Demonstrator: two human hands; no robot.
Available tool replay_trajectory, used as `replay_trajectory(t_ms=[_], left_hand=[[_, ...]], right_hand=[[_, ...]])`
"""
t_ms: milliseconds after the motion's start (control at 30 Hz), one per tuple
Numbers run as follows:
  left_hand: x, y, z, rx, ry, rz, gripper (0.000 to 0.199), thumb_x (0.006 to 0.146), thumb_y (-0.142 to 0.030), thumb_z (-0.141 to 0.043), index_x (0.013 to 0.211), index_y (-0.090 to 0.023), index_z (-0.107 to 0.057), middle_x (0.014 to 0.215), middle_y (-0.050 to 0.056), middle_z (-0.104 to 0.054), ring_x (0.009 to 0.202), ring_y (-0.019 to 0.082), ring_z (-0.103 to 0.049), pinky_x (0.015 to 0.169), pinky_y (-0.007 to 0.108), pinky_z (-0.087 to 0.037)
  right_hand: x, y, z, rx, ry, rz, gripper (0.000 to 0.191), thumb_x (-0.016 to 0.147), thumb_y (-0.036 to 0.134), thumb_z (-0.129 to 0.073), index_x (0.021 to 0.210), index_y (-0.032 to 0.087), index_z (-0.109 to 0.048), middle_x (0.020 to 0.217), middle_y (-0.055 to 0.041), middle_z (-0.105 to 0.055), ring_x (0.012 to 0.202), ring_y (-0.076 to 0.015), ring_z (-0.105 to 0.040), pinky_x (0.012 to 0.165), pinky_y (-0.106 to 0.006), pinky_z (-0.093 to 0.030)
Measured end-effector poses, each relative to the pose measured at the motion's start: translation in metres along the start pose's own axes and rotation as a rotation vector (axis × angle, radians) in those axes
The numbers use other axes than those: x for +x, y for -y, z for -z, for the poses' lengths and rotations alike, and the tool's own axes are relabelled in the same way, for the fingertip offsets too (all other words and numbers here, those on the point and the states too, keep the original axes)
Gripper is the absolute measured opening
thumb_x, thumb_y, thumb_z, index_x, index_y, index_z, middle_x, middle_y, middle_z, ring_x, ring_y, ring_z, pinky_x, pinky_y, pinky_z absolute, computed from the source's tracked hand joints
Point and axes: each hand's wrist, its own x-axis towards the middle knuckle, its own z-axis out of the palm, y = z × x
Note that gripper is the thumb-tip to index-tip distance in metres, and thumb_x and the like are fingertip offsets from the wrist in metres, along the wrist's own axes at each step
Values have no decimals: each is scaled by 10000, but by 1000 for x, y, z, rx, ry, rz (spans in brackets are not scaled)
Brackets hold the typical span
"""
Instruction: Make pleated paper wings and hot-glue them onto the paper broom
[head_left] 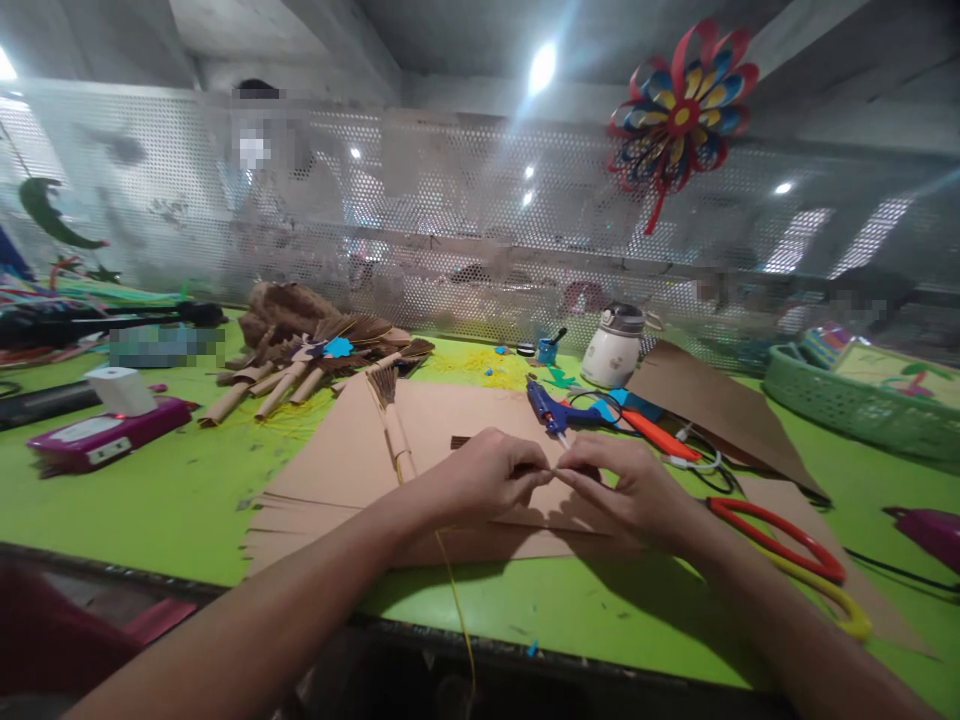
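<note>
Over a stack of brown paper sheets (457, 405), my left hand (491, 475) and my right hand (626, 485) meet at their fingertips. Both are closed in a pinch on the same spot. What they pinch is very small, thin and brownish, mostly covered by the fingers. Left of my left hand lies a rolled paper stick with a fringed end (394, 430), and a yellow string (455, 595) trails from near it over the table edge. Just behind my hands rests a blue glue gun (546, 408). Scissors with red and yellow handles (780, 545) lie beside my right forearm.
Fringed paper rolls (300, 375) are heaped at the back left, near a purple power strip (112, 435) with a white plug. A white bottle (613, 345) stands at the back, a green basket (847, 410) at the right. Above hangs a colourful paper flower (684, 115).
</note>
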Motion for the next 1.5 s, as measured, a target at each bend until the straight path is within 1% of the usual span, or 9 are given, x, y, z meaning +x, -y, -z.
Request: replay_trajectory(t_ms=[100,300,433,567,667,800,933,1167,1500], left_hand=[[1,-2,2,-73,22,25,228,848,-261,-476,799,-126,-654,628,13,-644,555,90,-516,538,187,-344],[0,4,6,-181,132,135,258,824,-312,-496,700,-133,-635,611,8,-638,531,89,-515,510,186,-347],[-1,14,11,-240,151,209,226,813,-291,-498,743,-135,-645,543,-6,-606,494,92,-515,502,191,-362],[-3,22,15,-249,174,241,228,818,-272,-489,788,-124,-659,519,-6,-598,468,89,-513,494,191,-375],[-2,24,15,-146,96,164,230,828,-264,-481,767,-132,-660,613,14,-652,525,88,-542,536,196,-391],[-2,23,14,54,-68,34,230,848,-217,-453,879,-155,-672,752,31,-694,640,101,-579,615,215,-401],[-2,17,16,145,-140,-27,247,858,-224,-453,965,-172,-670,792,43,-692,666,115,-562,622,233,-389],[-1,11,16,-132,-102,99,298,860,-358,-467,912,-142,-666,737,32,-661,618,102,-526,563,210,-366],[3,12,5,-329,24,167,348,810,-415,-518,912,-120,-672,782,42,-635,692,132,-527,619,232,-392]], right_hand=[[0,0,-1,6,-9,49,171,861,200,-492,850,151,-656,793,-64,-628,724,-143,-545,649,-252,-408],[-1,0,-1,-31,74,-63,186,842,257,-527,766,159,-665,587,0,-582,547,-112,-474,529,-241,-335],[-1,-6,4,153,123,-266,238,838,301,-518,708,147,-644,557,4,-560,525,-106,-474,506,-231,-357],[-2,-14,8,373,176,-390,227,828,324,-528,795,143,-662,610,-14,-602,564,-114,-527,547,-237,-425],[-2,-17,11,403,98,-404,215,798,334,-578,810,145,-678,658,-33,-638,592,-124,-561,581,-256,-456],[-2,-15,15,452,-22,-429,249,754,339,-638,909,150,-687,729,-51,-674,679,-158,-616,635,-292,-493],[-2,-12,16,496,-97,-444,255,730,340,-663,909,160,-692,749,-50,-688,705,-171,-637,677,-320,-524],[-2,-12,13,495,-154,-444,255,701,343,-694,888,171,-710,789,-55,-701,712,-175,-637,671,-315,-534],[-1,-7,4,484,-92,-389,254,713,316,-688,918,167,-691,876,-75,-714,796,-207,-659,713,-348,-549]])
